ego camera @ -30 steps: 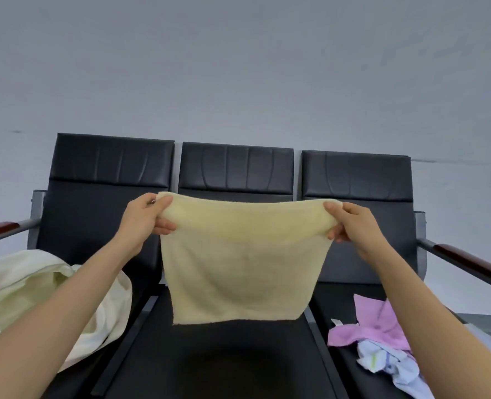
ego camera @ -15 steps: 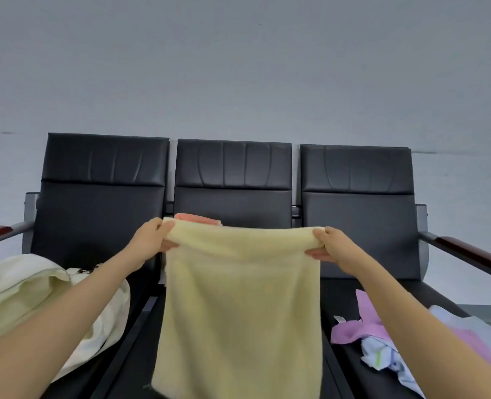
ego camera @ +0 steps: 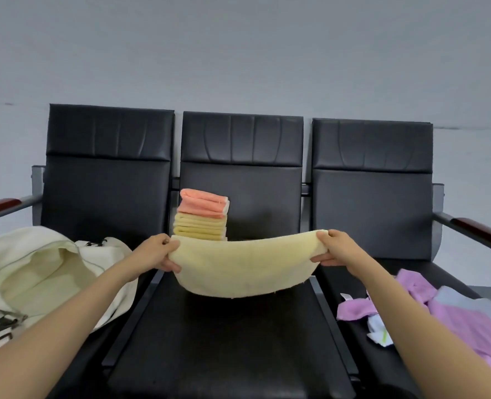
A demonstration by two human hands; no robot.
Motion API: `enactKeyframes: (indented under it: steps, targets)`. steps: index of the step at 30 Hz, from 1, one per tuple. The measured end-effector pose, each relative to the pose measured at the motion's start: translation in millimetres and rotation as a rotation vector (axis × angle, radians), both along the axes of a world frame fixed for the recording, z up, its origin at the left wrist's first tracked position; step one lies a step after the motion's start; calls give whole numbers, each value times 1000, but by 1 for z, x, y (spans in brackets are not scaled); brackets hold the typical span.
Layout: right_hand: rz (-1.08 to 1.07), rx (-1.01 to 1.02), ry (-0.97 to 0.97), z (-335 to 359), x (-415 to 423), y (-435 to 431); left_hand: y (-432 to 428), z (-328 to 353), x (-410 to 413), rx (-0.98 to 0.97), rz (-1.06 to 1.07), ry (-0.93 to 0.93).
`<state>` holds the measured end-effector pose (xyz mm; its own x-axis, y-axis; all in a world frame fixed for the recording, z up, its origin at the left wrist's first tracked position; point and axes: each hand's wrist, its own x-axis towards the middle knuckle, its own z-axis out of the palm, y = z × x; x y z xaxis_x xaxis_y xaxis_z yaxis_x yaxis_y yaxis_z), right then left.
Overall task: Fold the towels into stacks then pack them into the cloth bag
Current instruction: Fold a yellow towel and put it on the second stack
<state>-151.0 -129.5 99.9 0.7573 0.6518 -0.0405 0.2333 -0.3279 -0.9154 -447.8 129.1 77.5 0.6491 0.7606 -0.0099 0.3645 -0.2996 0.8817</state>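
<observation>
A pale yellow towel (ego camera: 245, 267) sags between my hands, just above the middle seat (ego camera: 230, 335) of a black three-seat bench. My left hand (ego camera: 158, 253) grips its left end and my right hand (ego camera: 338, 249) grips its right end. Behind the towel, at the back left of the middle seat, stands a stack of folded towels (ego camera: 201, 216), yellow ones below and an orange one on top. The cream cloth bag (ego camera: 45, 276) lies slumped and open on the left seat.
Unfolded purple and pale blue towels (ego camera: 446, 309) lie in a heap on the right seat, with a small white cloth (ego camera: 378, 334) beside them. Wood-capped armrests (ego camera: 480, 230) flank the bench. A plain grey wall rises behind it.
The towel hung full length from both hands at chest height; it has come down low over the middle seat, folded shorter and sagging. The folded stack behind it has come into sight.
</observation>
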Motion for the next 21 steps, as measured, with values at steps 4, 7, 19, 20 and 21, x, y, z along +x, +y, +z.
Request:
enactKeyframes:
  steps: [4,7,19,20,21]
  targets:
    - [11,-323,-80,-18,-6,-5,-8,-13,-6,-78,-117,312]
    - [50,-521,-121,-39,-8,-3,-6,-32,-4,-130,-145,465]
    - [-96,-482,-233,-118,16,20,22,-99,37,-132,68,224]
    - [-107,-464,-241,-120,22,24,27,-101,43,-134,82,193]
    - [-115,-444,-241,-122,27,29,31,-103,49,-138,89,173]
